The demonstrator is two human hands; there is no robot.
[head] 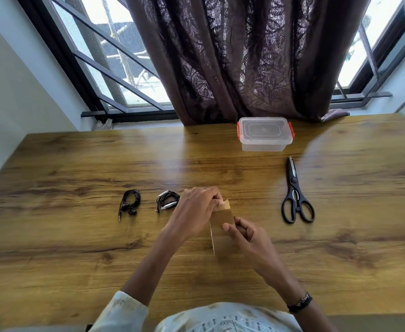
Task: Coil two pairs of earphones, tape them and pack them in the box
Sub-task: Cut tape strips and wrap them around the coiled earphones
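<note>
box of clear plastic, lid latched by red clips, shows nothing inside. nearer than the box, both hands work brown tape: left hand pinches its far end, right hand grips it. two coiled earphones lie left of the box; scissors just before it.

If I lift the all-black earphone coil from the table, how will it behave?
The black earphone coil looks untaped, so its loops would probably loosen and sag. Its plug already trails free and may dangle. It seems thin and light, so likely easy to lift.
</note>
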